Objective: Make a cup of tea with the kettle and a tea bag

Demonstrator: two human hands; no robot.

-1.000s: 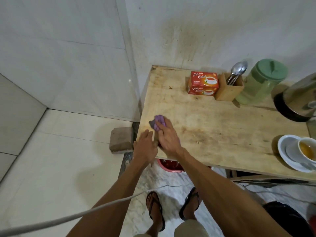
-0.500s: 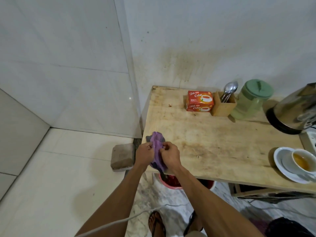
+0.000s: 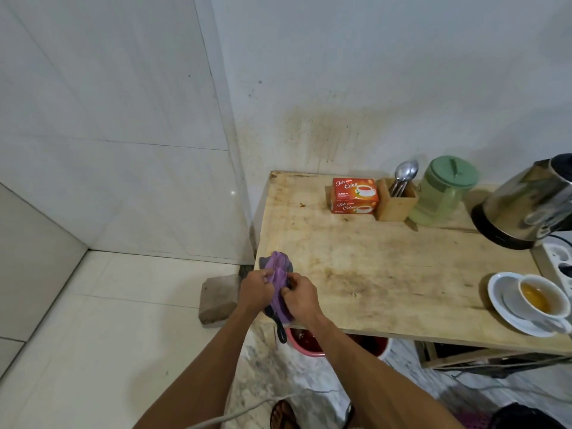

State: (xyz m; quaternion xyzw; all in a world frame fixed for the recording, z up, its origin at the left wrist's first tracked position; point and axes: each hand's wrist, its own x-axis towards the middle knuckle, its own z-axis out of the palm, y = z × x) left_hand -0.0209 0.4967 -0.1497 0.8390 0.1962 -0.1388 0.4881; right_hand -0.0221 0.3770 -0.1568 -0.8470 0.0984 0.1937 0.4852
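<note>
Both hands hold a purple cloth [image 3: 280, 267] bunched upright over the front left corner of the wooden table [image 3: 402, 267]. My left hand [image 3: 256, 289] grips its left side and my right hand [image 3: 298, 294] grips its right side, fingers curled. A white cup of amber tea [image 3: 540, 297] stands on a white saucer [image 3: 498, 289] at the table's right front. The steel kettle [image 3: 526, 202] sits at the back right. An orange tea bag box [image 3: 354, 196] lies at the back.
A wooden holder with spoons [image 3: 396, 199] and a green lidded jug [image 3: 442, 193] stand between box and kettle. A white power strip [image 3: 560, 258] lies at the right edge. A brick [image 3: 218, 297] sits on the floor; a red bucket [image 3: 306, 343] is under the table.
The cloth has come up off the table from under my right hand and is now bunched between both hands. The camera has tilted up, showing more wall.
</note>
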